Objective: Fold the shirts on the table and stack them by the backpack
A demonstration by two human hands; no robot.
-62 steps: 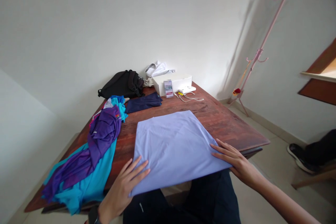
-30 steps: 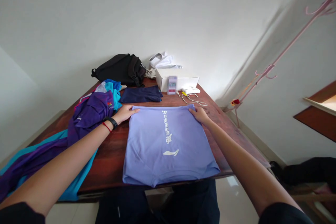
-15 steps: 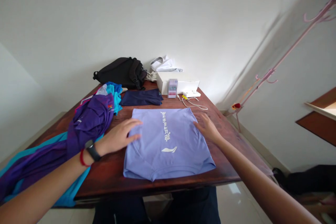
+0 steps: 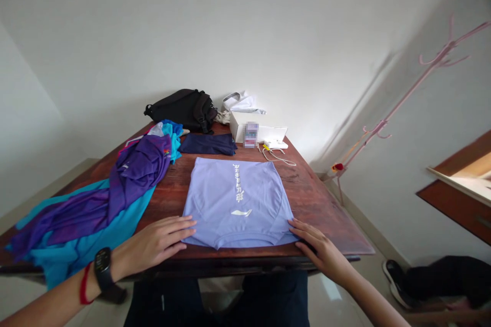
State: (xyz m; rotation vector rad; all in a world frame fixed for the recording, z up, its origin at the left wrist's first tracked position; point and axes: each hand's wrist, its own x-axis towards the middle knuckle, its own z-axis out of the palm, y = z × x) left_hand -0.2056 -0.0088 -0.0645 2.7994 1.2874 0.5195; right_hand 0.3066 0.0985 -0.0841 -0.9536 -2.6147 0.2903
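A folded lavender T-shirt [image 4: 215,189] with white print down its middle lies flat on the dark wooden table, its neckline toward me. At its near left corner, my left hand [image 4: 159,240] rests with fingers stretched out and the fingertips on the cloth. My right hand [image 4: 320,245] is flat at the near right corner, fingers extended and tips on the shirt's edge. Neither hand grips anything. Left of the shirt is a loose pile with a purple garment [image 4: 140,163] on top of a turquoise garment [image 4: 132,214].
Behind the shirt lies a folded navy garment [image 4: 209,144]. Farther back are a black backpack [image 4: 180,107], a white box [image 4: 238,125], a phone [image 4: 251,135] leaning on it, and a white cable [image 4: 282,159]. A pink coat rack [image 4: 406,82] stands right of the table [image 4: 326,214].
Both hands have moved toward me, from the shirt's mid sides down to its near corners. The near sleeve edges now lie under the fingertips. The view has shifted slightly.
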